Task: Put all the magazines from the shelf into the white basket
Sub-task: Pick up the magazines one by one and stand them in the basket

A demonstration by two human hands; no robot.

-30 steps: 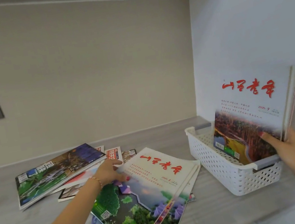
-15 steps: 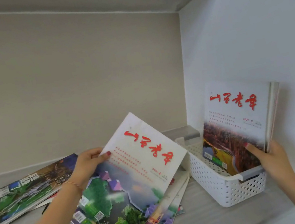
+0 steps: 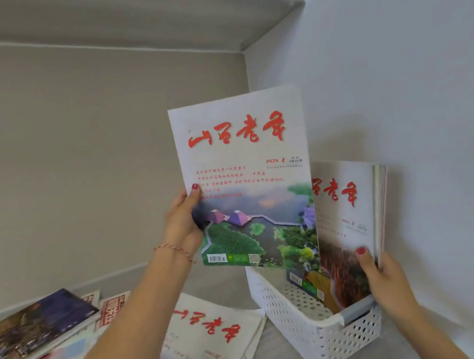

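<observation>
Lifted off the shelf (image 3: pixel 292 356) since the earlier frame, the magazine (image 3: pixel 249 183) stood upright above the basket (image 3: pixel 308 337), pinched at its edge by the left hand (image 3: pixel 182 220). More magazines (image 3: pixel 35 338) lay left of the basket, while the right hand (image 3: pixel 387 282) gripped a stack (image 3: pixel 349 213) standing inside it.

One head-worn view looks forward and slightly down into a shelf (image 3: pixel 292 356) corner. It sits close, at arm's reach.

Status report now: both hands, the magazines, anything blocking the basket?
Left hand holds raised magazine. Right hand steadies upright magazines in white basket. More on shelf. Nothing blocking.
</observation>
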